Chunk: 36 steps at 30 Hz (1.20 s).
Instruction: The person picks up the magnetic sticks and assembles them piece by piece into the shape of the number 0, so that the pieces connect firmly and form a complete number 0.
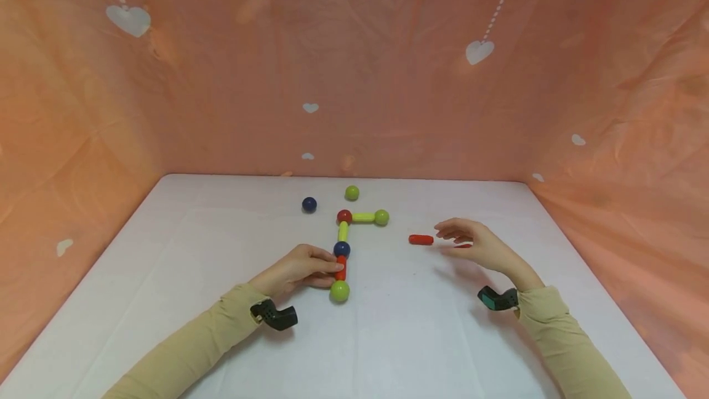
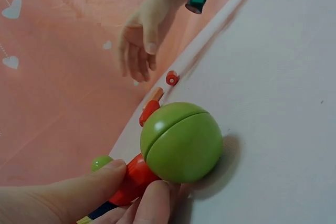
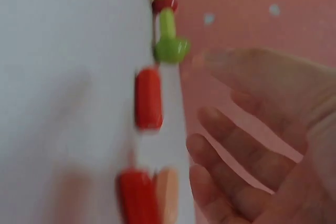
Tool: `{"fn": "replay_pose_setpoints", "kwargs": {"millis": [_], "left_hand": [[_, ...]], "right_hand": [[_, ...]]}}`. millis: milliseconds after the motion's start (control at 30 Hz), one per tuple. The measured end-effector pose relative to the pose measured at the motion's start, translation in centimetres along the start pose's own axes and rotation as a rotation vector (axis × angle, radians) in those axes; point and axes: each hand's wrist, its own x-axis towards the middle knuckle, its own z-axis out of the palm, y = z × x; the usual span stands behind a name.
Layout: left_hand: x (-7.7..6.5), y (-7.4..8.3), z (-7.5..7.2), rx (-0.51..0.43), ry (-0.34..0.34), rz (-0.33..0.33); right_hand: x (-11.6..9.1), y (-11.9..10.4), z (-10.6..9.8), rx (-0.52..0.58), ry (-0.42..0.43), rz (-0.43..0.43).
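My left hand (image 1: pixel 299 268) pinches a red rod (image 1: pixel 341 268) between thumb and fingers. That rod joins a green ball (image 2: pixel 181 142) at the near end to a dark blue ball (image 1: pixel 341 249). From the blue ball a yellow-green rod (image 1: pixel 343 231) runs to a red ball (image 1: pixel 344 217), and another yellow-green rod (image 1: pixel 363 217) leads right to a green ball (image 1: pixel 381 217). My right hand (image 1: pixel 480 246) hovers with loosely bent fingers, holding nothing. Beneath and beside it lie a loose red rod (image 1: pixel 421 239), a second red rod (image 3: pixel 139 196) and a peach rod (image 3: pixel 167 195).
A loose dark blue ball (image 1: pixel 309 204) and a loose green ball (image 1: pixel 351 193) sit toward the back of the white table (image 1: pixel 221 226). An orange cloth (image 1: pixel 354 66) with pale hearts hangs behind and along both sides.
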Motion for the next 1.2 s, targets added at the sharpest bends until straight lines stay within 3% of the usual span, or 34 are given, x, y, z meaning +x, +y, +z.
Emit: {"fn": "replay_pose_setpoints", "kwargs": {"millis": [167, 333, 500, 833, 1000, 1200], "left_hand": [[0.0, -0.1, 0.1, 0.002, 0.009, -0.006], [0.0, 0.0, 0.1, -0.009, 0.023, -0.008], [0.0, 0.0, 0.1, -0.010, 0.026, 0.005], [0.2, 0.0, 0.0, -0.002, 0.047, 0.002], [0.3, -0.1, 0.0, -0.010, 0.054, -0.005], [0.3, -0.1, 0.0, 0.003, 0.053, -0.002]], "right_hand": [[-0.7, 1.8, -0.6, -0.007, -0.017, 0.020], [-1.6, 3.1, -1.2, -0.100, -0.026, 0.111], [-2.1, 2.9, -1.5, -0.159, -0.040, 0.133], [-2.0, 3.6, -1.0, -0.214, 0.010, 0.163], [-1.0, 2.3, -0.3, -0.165, 0.016, 0.123], [0.8, -0.5, 1.7, -0.058, -0.043, -0.004]]}}
